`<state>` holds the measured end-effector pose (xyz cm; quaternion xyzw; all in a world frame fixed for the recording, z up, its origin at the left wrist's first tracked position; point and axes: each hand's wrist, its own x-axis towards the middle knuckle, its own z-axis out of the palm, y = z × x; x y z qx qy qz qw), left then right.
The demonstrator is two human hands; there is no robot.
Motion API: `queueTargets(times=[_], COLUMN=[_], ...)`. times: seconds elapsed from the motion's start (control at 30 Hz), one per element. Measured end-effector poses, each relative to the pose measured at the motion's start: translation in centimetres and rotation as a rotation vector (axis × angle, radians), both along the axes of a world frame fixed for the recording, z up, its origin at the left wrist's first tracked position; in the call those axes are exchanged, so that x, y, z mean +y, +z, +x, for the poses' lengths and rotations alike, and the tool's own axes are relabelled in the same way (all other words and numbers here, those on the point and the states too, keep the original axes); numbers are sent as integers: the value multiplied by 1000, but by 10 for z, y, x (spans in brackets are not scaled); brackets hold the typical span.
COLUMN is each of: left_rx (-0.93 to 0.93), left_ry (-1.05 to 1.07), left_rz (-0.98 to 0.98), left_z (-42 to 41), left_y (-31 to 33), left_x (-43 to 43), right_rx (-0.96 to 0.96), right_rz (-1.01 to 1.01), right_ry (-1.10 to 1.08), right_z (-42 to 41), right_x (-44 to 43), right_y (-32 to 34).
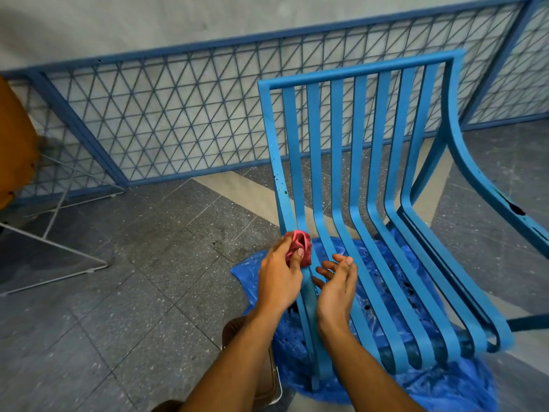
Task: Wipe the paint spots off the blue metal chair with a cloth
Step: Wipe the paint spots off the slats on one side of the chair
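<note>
A blue metal chair [383, 185] with long slats stands on the floor in front of me. Dark paint spots [279, 179] dot its left frame rail, and a larger dark blotch [515, 208] marks the right arm. My left hand [280, 278] grips a bunched red cloth [301, 245] against the bend of the left rail. My right hand [337, 285] hovers just right of it over the seat slats, fingers loosely spread, holding nothing.
A blue plastic sheet [445, 385] with dark spatter lies under the chair. A blue mesh fence panel [178, 120] leans on the grey wall behind. A white wire rack [59, 233] and an orange object [15, 144] stand at the left. The floor is grey tile.
</note>
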<state>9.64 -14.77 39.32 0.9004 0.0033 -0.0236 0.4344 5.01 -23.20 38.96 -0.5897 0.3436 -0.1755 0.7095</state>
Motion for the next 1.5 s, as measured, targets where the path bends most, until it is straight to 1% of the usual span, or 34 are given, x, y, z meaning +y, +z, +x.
queueTargets(times=[0.17,0.33,0.4,0.5,0.57,0.67,0.77,0.93,1.0,1.27,1.5], left_rx=[-64,-166,-175,-105,-94,-128,-144,-95,-103,-120,-158], left_ry=[-43,62,34,-112,-176,-211,-217,-144,-116,-61,-21], left_rz=[-7,-4,61,261,391,468,407,276,239,204,98], left_z=[-2,44,72,100,103,89,66,24,9,-45,-88], left_y=[4,27,34,37,34,27,17,13,10,2,0], left_x=[12,4,-3,-14,-18,-18,-16,-17,-18,-23,-21], right_rx=[19,48,57,57,60,67,75,92,99,120,126], right_rz=[98,140,154,166,166,157,143,119,118,115,107], right_ry=[73,139,150,151,152,156,175,206,217,265,285], right_z=[0,-4,-6,-6,-5,-5,-6,-15,-19,-32,-40], right_x=[-7,-16,-19,-25,-31,-37,-38,-45,-47,-50,-60], right_y=[0,0,1,4,6,7,8,12,12,26,31])
